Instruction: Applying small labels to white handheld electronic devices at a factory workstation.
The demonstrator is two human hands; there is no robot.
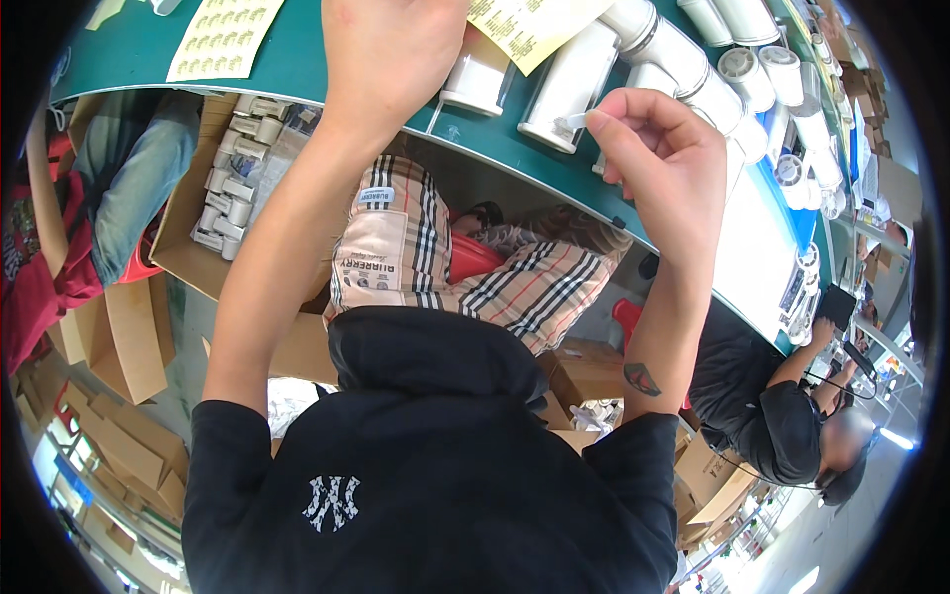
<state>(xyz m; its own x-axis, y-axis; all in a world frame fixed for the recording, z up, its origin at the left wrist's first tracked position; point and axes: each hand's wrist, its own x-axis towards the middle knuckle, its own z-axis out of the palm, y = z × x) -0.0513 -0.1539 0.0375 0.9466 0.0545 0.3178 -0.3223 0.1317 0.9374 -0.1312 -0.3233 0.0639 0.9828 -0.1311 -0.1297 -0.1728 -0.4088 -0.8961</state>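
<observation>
My right hand (668, 148) is closed in a pinch. Between thumb and forefinger it holds a small translucent sticker (573, 122), just in front of a white cylindrical container (574, 84) lying on the green table (485, 129). My left hand (394, 49) reaches over the table, its fingers cut off by the top of the picture. Beside it lies a second white container (478, 79), partly covered by a yellow sheet of printed labels (539, 25).
Another yellow label sheet (226, 38) lies at the table's left. More white containers (693, 74) crowd the right side. Below the table edge, a cardboard box (188, 243) holds small white parts (237, 168). One person (782, 426) sits at right, another (59, 267) at left.
</observation>
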